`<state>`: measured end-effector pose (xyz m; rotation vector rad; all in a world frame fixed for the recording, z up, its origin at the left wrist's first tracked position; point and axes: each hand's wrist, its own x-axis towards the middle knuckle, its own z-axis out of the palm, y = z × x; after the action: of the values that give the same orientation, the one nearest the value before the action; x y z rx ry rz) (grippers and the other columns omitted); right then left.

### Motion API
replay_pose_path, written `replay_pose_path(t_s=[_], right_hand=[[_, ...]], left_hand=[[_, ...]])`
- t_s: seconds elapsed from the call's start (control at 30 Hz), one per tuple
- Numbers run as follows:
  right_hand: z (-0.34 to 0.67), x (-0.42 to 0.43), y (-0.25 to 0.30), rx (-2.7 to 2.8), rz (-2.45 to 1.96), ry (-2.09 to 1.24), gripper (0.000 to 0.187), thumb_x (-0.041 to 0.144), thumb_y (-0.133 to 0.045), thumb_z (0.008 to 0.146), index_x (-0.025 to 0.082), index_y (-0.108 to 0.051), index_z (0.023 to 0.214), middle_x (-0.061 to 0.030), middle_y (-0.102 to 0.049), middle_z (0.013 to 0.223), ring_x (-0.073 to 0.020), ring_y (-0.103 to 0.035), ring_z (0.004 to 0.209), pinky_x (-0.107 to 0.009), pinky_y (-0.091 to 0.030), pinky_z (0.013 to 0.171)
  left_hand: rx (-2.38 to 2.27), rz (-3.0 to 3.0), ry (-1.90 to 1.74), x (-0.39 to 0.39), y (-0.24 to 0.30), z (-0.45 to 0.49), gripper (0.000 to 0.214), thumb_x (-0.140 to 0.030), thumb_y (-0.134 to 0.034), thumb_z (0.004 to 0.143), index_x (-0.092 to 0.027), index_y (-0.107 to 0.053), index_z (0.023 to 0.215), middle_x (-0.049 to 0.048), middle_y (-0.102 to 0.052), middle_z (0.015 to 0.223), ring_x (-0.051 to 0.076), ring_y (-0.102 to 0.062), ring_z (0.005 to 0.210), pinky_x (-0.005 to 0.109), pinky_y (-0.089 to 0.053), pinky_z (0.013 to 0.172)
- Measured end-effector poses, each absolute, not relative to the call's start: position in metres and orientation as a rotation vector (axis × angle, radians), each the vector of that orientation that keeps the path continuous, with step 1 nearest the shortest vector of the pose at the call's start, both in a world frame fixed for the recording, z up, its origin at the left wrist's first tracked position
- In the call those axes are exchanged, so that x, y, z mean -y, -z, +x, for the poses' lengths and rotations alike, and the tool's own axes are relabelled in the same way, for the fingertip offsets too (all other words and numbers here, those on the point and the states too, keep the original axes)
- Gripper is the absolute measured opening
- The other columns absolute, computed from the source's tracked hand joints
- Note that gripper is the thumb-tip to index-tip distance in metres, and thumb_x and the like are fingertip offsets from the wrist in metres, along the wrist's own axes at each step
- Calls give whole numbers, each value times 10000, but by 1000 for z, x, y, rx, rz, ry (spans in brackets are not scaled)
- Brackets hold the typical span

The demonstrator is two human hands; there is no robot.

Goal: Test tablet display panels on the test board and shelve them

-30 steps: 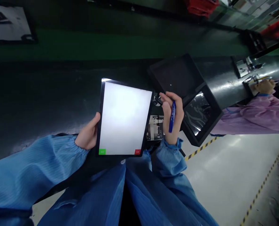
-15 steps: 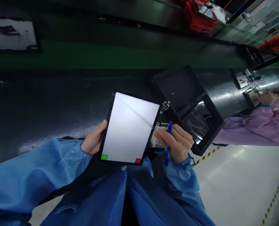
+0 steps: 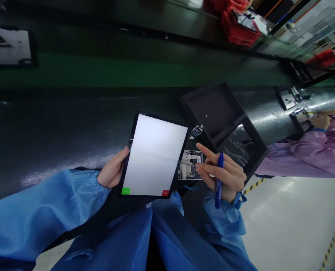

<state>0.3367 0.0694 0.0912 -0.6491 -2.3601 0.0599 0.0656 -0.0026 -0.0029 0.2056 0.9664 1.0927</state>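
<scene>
Tablet (image 3: 155, 156) left of box (image 3: 215, 107), pen (image 3: 218, 188) in right hand (image 3: 230, 176)

Left hand (image 3: 111, 172) partly hidden behind tablet (image 3: 156, 154); green label (image 3: 125, 191) too small to read; co-worker (image 3: 311, 158) cut by right edge.

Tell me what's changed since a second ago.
The right hand shifted rightward and toward the body, away from the black-framed rectangular tablet with a white screen, whose top now leans further right. The left hand still grips the tablet's left edge; the slim blue pen stays in the right hand.
</scene>
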Motion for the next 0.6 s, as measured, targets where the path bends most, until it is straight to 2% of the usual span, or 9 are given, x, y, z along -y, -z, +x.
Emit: replay_pose_path(t_s=[0.1, 0.2, 0.27, 0.33, 0.4, 0.47, 0.53, 0.6], right_hand=[[304, -89, -107, 2380, -495, -332, 202, 211, -678, 887, 214, -565, 720, -85, -740, 1199, -102, -587, 567, -265, -531, 540], [261, -108, -115, 2496, -556, -625, 317, 313, -645, 912, 221, -526, 633, -24, -776, 946, -142, -689, 693, -259, -532, 587], [241, -118, -116, 2448, -679, -759, 323, 365, -637, 909, 225, -529, 639, 1, -738, 822, -167, -713, 780, -269, -554, 644], [234, -123, -113, 2248, -848, -800, 278, 389, -619, 919, 228, -552, 701, 7, -705, 786, -170, -703, 783, -294, -577, 701], [242, -125, -106, 2024, -920, -856, 186, 382, -587, 944, 240, -572, 824, 3, -708, 858, -172, -708, 819, -329, -599, 800], [260, -126, -96, 1940, -853, -968, 144, 358, -647, 915, 259, -568, 983, -13, -710, 1066, -192, -711, 1000, -380, -572, 976], [277, -128, -84, 1991, -750, -1035, 355, 349, -757, 834, 272, -543, 1106, -35, -654, 1268, -222, -658, 1180, -431, -499, 1105], [289, -130, -71, 2052, -739, -1024, 483, 362, -804, 789, 260, -526, 1170, -66, -617, 1337, -246, -620, 1247, -458, -464, 1138]], left_hand=[[-914, 250, -1069, 2, -4, 68, 494, -535, -603, 908, -210, -667, 1275, 83, -697, 1293, 343, -610, 1244, 465, -523, 1039], [-941, 269, -1054, 1, -6, 70, 542, -551, -624, 888, -184, -660, 1286, 109, -687, 1302, 360, -582, 1274, 475, -490, 1075], [-981, 270, -1051, 1, -4, 71, 554, -549, -649, 870, -167, -666, 1271, 121, -690, 1294, 367, -576, 1278, 474, -482, 1084], [-1002, 254, -1047, 1, -2, 70, 539, -538, -675, 852, -162, -679, 1239, 121, -703, 1272, 369, -585, 1267, 469, -491, 1075], [-1007, 215, -1037, 1, -1, 69, 519, -532, -691, 840, -171, -691, 1212, 111, -724, 1235, 365, -602, 1247, 458, -512, 1054], [-974, 202, -1036, 1, -2, 69, 518, -535, -689, 840, -181, -692, 1217, 102, -725, 1236, 361, -610, 1239, 450, -533, 1029], [-920, 214, -1044, 1, -5, 69, 503, -530, -678, 851, -188, -695, 1220, 94, -716, 1255, 354, -610, 1241, 444, -545, 1015], [-888, 221, -1044, 0, -6, 70, 467, -512, -667, 867, -190, -703, 1204, 90, -718, 1252, 345, -611, 1243, 444, -540, 1023]])
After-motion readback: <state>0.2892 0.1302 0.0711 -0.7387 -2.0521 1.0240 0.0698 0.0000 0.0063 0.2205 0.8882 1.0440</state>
